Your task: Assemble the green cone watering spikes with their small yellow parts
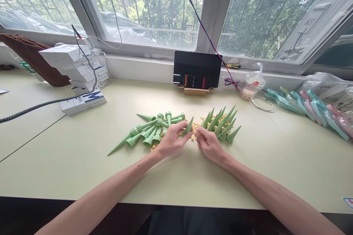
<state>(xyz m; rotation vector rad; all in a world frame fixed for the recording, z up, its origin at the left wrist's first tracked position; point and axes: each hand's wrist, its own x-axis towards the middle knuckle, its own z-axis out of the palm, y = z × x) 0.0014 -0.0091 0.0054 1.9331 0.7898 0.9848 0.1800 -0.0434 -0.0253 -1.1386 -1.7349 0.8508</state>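
Left hand: here it is, the left hand (171,140), thumb and fingers pinching one green spike (188,127), its point tipped up and slightly to the right.
Right hand: just beside it, the right hand (210,144) has its fingers curled and fingertips bunched; whether something small sits between them, I cannot tell from here.
Held spike: up above the table (82,170), between the two heaps, right in front of the person.
Between the hands: small yellow pieces (192,137) lie scattered, close to the fingertips of both.
Left heap: a jumble of green spikes with caps (149,132), mostly lying flat, some across each other.
Right cluster: shorter green cones (226,132), points up, many leaning, with more yellow bits among them.
Behind: a phone (196,82) leans in a cardboard stand (194,92), before a dark screen (182,62).
Far left: white boxes (84,103), several stacked.
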